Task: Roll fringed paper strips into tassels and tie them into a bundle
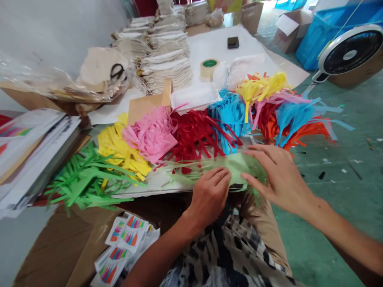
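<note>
A pale green sheet of fringed tissue paper (236, 166) lies across the front edge of the table, its cut strips spreading left and right. My left hand (211, 189) is closed on its middle, fingers curled together at the near edge. Over the right part of the sheet, my right hand (277, 175) is open, thumb and fingers apart; whether the fingertips touch the paper is unclear. Just beyond the sheet lie fringed tissue bundles: dark red (194, 133), pink (152, 133) and blue (230, 109). Farther left are yellow (119, 149) and green (86, 175) ones.
More tissue tassels (299, 119) hang over the table's right edge. Behind stand a tape roll (208, 69), a black phone-like object (233, 42) and stacked pale bundles (167, 59). Scissors (116, 71) lie left. A fan (350, 54) is at right; printed packets (125, 235) sit below.
</note>
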A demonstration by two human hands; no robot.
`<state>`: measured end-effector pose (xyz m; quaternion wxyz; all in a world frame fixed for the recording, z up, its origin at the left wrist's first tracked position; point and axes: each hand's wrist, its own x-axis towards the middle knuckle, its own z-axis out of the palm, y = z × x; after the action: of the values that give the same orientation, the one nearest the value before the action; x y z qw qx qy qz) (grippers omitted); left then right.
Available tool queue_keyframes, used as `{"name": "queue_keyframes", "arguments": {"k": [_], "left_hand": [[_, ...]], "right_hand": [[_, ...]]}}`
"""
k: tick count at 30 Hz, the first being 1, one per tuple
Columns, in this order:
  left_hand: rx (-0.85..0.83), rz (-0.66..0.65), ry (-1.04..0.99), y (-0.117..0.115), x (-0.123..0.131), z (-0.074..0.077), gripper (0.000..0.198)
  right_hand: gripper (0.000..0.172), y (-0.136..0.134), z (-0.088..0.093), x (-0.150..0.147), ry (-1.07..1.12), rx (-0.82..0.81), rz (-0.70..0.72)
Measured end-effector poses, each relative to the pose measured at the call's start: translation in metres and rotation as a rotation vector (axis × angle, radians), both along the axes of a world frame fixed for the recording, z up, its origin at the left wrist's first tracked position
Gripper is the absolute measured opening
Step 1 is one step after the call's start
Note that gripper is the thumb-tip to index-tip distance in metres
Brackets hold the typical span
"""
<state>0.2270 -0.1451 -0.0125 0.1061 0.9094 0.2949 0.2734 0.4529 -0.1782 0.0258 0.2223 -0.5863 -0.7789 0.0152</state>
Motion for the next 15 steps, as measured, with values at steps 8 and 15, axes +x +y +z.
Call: {"name": "queue_keyframes", "arguments": {"k": [8, 15], "left_hand": [[-0.088, -0.015, 0.006, 0.001, -0.017, 0.017, 0.023], [-0.423, 0.141, 0.055, 0.028, -0.027, 0.026, 0.012]], "right_hand": [[0.029, -0.015, -0.021, 0.007, 0.003, -0.122, 0.197], [0.025, 0.009, -0.011, 0.019, 0.275, -0.383, 0.07]]}}
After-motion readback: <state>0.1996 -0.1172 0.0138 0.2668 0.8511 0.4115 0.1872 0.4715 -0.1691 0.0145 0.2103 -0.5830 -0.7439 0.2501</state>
